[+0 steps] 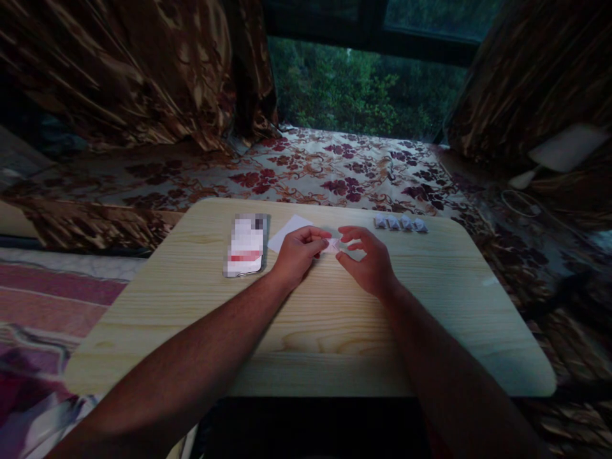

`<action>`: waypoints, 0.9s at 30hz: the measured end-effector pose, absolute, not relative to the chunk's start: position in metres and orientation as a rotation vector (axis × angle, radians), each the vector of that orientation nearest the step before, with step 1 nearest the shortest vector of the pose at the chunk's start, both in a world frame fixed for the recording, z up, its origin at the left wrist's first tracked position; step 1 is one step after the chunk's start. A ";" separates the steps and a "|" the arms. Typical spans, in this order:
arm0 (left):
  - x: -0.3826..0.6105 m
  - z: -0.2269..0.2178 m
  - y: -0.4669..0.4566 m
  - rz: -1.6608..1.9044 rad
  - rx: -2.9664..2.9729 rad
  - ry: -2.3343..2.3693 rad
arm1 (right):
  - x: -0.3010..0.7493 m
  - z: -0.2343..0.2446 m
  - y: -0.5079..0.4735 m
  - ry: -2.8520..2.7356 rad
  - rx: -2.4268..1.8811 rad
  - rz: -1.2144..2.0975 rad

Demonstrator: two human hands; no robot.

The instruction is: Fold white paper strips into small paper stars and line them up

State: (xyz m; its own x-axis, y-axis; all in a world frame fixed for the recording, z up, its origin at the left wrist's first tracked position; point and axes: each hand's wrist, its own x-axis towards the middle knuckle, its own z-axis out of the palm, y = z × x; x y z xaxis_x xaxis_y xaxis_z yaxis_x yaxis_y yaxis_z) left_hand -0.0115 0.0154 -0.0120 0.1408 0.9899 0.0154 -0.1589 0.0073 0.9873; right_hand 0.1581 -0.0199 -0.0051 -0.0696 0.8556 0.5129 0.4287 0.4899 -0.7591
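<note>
Smartphone [246, 245]: ten o'clock on the wooden tabletop [325, 319].
White paper sheet [284, 233]: eleven o'clock.
Left hand [300, 253]: pinched on the folded paper [333, 245].
Folded paper: twelve o'clock; creasing seems underway.
Right hand [369, 260]: loosely spread, seemingly empty; likely next needs to pinch the free edge.
Four folded pieces [405, 223]: two o'clock, in a row.

Table [335, 328]: phone [246, 247], sheet [289, 233], folded papers [406, 222]
</note>
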 end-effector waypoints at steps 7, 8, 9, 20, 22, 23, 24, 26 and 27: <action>-0.011 -0.015 0.016 1.156 1.162 0.974 | 0.158 -0.007 -0.020 -1.831 -1.118 0.305; -0.011 -0.015 0.016 1.152 1.158 0.969 | 0.158 -0.007 -0.020 -1.840 -1.117 0.294; -0.011 -0.016 0.016 1.147 1.153 0.963 | 0.158 -0.007 -0.020 -1.846 -1.117 0.285; -0.009 -0.017 0.015 1.110 1.170 0.954 | 0.156 -0.009 -0.020 -1.856 -1.155 0.244; -0.009 -0.017 0.015 1.116 1.164 0.950 | 0.156 -0.009 -0.020 -1.861 -1.154 0.240; -0.009 -0.016 0.015 1.122 1.151 0.945 | 0.156 -0.009 -0.020 -1.859 -1.158 0.234; -0.009 -0.015 0.014 1.132 1.133 0.938 | 0.156 -0.009 -0.020 -1.855 -1.163 0.226; -0.009 -0.013 0.014 1.158 1.107 0.923 | 0.157 -0.010 -0.019 -1.837 -1.171 0.210; -0.008 -0.013 0.014 1.172 1.106 0.925 | 0.158 -0.010 -0.018 -1.825 -1.173 0.203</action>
